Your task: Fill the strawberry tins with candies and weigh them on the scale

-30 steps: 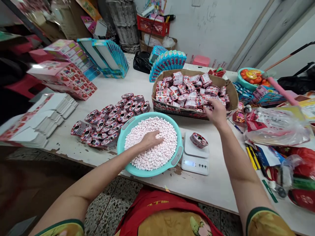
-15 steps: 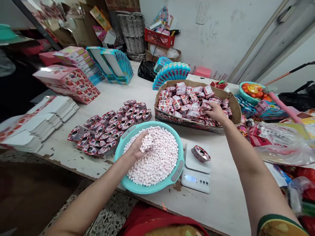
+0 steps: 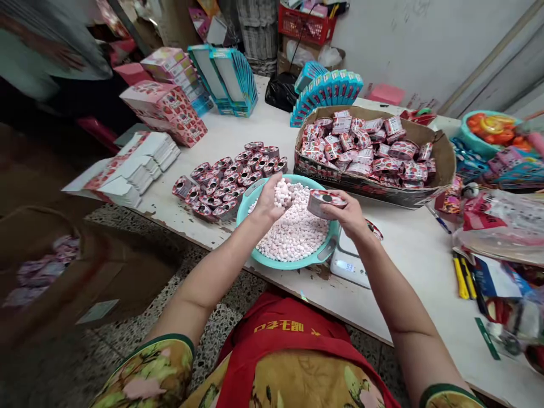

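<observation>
My left hand (image 3: pixel 272 203) is cupped around a handful of small pale pink candies (image 3: pixel 283 192), above the turquoise basin (image 3: pixel 285 264) that is full of the same candies (image 3: pixel 293 235). Over the basin's right side, my right hand (image 3: pixel 349 214) grips a small pink-red printed candy box (image 3: pixel 323 203) with a dark round hole in its top. Behind my right wrist, another such box (image 3: pixel 374 229) rests on a white digital scale (image 3: pixel 349 266), mostly hidden by the arm. The scale's display is lit.
Left of the basin stand several rows of similar boxes (image 3: pixel 227 184). A cardboard carton (image 3: pixel 374 192) heaped with more lies behind. Flat printed card stacks (image 3: pixel 140 170) sit farther left. Cutters (image 3: pixel 463 277) and plastic bags lie at right. A person's hand (image 3: pixel 63 54) shows at upper left.
My right hand has come back from the carton to the basin with a box in it. My left hand, still holding candies, has lifted. The view has tilted downward and swung left.
</observation>
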`<state>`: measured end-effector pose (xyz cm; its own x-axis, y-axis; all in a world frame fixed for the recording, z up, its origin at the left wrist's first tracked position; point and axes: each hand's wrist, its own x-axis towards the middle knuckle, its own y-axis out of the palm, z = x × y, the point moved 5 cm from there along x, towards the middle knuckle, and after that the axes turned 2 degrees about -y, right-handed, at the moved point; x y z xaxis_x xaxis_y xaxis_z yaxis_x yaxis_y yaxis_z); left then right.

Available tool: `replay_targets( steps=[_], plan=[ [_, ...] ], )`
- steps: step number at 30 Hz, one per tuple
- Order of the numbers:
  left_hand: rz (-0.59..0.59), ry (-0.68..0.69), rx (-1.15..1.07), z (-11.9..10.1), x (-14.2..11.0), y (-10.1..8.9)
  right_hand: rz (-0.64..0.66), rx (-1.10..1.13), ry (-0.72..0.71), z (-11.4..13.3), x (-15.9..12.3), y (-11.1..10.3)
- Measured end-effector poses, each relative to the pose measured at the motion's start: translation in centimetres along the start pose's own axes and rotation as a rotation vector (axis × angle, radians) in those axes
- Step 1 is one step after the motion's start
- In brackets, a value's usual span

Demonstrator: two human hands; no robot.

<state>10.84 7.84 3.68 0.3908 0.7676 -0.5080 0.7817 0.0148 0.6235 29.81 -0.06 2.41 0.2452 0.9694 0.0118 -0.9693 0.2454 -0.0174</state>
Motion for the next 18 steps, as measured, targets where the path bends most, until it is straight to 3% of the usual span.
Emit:
replay_targets(
  steps=[4, 7, 13, 18],
  plan=[
    [0.084, 0.179, -0.03, -1.4, -1.3, 3.2, 0.128, -0.076, -0.069, -0.7, -0.8, 4.5],
    [0.046, 0.32, -0.048, -0.7, -0.6, 3.5, 0.137, -0.134, -0.13, -1.0, -0.4, 6.6],
    [-0.061, 0.498, -0.019, 0.2, 0.2, 2.2, 0.073, -0.172, -0.14, -1.3, 0.1, 7.5],
    [-0.076, 0.511, 0.106, -0.2, -0.3, 2.4, 0.089, -0.165, -0.035, -1.1, -0.3, 7.5]
  ],
)
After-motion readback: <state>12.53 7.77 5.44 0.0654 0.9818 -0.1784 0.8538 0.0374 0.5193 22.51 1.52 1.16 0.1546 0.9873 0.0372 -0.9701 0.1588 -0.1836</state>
